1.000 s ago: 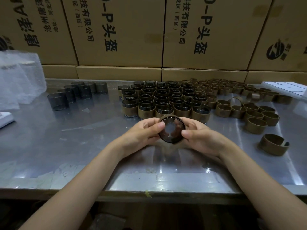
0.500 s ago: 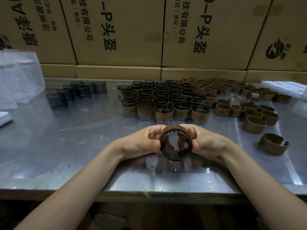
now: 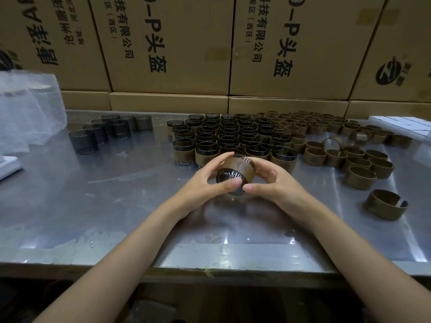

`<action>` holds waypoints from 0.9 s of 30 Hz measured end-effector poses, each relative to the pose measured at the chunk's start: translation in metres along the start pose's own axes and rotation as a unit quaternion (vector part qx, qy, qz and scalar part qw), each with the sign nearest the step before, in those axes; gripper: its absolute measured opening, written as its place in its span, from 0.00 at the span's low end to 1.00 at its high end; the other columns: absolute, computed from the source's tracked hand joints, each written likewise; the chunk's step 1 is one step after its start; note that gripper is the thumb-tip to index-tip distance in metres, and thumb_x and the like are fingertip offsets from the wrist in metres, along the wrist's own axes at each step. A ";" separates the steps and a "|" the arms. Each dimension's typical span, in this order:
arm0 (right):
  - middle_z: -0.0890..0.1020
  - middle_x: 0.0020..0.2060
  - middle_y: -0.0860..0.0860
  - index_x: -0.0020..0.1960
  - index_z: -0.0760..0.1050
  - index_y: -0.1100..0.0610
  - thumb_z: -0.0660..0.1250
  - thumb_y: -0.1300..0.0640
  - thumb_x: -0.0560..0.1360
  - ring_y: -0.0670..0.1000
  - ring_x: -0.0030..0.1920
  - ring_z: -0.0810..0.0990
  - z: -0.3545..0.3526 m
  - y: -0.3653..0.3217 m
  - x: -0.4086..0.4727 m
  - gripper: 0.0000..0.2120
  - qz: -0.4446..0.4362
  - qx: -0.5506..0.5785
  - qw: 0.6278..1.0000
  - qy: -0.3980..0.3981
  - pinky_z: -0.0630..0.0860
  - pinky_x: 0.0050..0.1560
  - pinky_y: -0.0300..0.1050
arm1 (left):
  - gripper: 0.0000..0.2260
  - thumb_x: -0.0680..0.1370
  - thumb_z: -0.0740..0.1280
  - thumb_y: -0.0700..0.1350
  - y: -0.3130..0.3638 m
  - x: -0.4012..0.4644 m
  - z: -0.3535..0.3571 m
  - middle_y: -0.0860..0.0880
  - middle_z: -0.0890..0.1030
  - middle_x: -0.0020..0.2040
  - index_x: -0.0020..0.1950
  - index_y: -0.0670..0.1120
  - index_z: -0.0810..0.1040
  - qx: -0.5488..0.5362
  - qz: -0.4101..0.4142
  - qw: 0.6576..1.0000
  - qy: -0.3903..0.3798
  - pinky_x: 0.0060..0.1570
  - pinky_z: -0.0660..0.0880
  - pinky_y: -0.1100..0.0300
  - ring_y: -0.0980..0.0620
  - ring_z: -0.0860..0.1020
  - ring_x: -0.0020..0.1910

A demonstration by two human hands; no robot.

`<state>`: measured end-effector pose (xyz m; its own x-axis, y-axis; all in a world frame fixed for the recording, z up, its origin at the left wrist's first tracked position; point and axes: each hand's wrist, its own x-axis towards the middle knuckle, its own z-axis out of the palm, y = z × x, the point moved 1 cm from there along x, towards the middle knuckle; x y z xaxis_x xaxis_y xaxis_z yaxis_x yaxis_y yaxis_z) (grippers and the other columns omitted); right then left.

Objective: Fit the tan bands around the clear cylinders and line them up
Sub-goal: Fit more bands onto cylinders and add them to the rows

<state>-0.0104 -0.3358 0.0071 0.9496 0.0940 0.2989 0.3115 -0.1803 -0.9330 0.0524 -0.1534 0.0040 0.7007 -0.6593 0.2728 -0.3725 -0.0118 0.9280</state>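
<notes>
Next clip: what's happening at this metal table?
A person holds one clear cylinder wrapped in a tan band above the metal table, left hand and right hand gripping it from either side. Behind it stand rows of banded cylinders. Bare clear cylinders wait at the left, loose tan bands at the right.

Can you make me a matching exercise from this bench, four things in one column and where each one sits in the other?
Things:
1. bare clear cylinders
2. banded cylinder
3. loose tan bands
4. plastic bag

Places:
A. right side of the table
B. far left edge
C. between both hands
D. back left, beside the bag

Pairs: 1-D, 2-C, 3-A, 4-B
</notes>
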 end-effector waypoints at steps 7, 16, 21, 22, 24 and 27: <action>0.74 0.58 0.41 0.58 0.71 0.37 0.76 0.62 0.68 0.41 0.59 0.74 0.009 0.007 0.004 0.28 -0.036 -0.197 0.979 0.046 0.74 0.53 0.34 | 0.26 0.69 0.77 0.47 -0.011 0.003 -0.001 0.57 0.74 0.59 0.63 0.53 0.69 0.136 0.033 0.987 0.079 0.58 0.74 0.61 0.57 0.75 0.59; 0.72 0.62 0.48 0.65 0.72 0.51 0.72 0.57 0.73 0.49 0.65 0.68 -0.005 0.013 0.005 0.22 -0.042 -0.354 0.914 0.192 0.59 0.61 0.34 | 0.30 0.69 0.76 0.41 -0.020 0.006 -0.009 0.48 0.68 0.64 0.63 0.49 0.61 0.232 0.001 0.956 0.182 0.61 0.65 0.62 0.51 0.68 0.64; 0.60 0.73 0.50 0.69 0.69 0.43 0.69 0.44 0.72 0.56 0.74 0.50 -0.010 0.015 0.007 0.26 -0.012 -0.506 0.831 0.228 0.48 0.73 0.57 | 0.35 0.71 0.73 0.43 -0.021 0.006 -0.014 0.47 0.57 0.73 0.73 0.54 0.60 0.308 -0.007 0.920 0.243 0.69 0.60 0.52 0.44 0.61 0.72; 0.57 0.75 0.49 0.70 0.67 0.42 0.68 0.41 0.72 0.57 0.75 0.47 -0.006 0.016 0.010 0.28 -0.031 -0.548 0.810 0.204 0.45 0.72 0.64 | 0.35 0.71 0.72 0.45 -0.021 0.008 -0.014 0.48 0.54 0.74 0.73 0.56 0.60 0.362 0.001 0.899 0.246 0.71 0.58 0.45 0.42 0.57 0.74; 0.51 0.77 0.47 0.71 0.63 0.38 0.65 0.37 0.72 0.58 0.75 0.41 0.004 0.021 0.017 0.30 -0.064 -0.597 0.786 0.144 0.41 0.69 0.71 | 0.33 0.73 0.70 0.51 -0.021 0.013 -0.013 0.51 0.48 0.77 0.74 0.61 0.60 0.455 0.004 0.860 0.230 0.69 0.50 0.32 0.41 0.48 0.76; 0.46 0.77 0.47 0.73 0.58 0.36 0.62 0.35 0.73 0.58 0.75 0.38 0.009 0.031 0.034 0.31 -0.042 -0.601 0.789 0.125 0.40 0.68 0.73 | 0.31 0.74 0.69 0.58 -0.025 0.023 -0.017 0.52 0.45 0.78 0.74 0.63 0.59 0.490 -0.036 0.843 0.219 0.67 0.48 0.28 0.38 0.43 0.76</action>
<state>0.0313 -0.3292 -0.0130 0.8539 -0.0130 0.5202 0.0393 -0.9952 -0.0895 0.0877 -0.1551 -0.0083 0.8209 -0.2916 0.4911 -0.4920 -0.7977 0.3487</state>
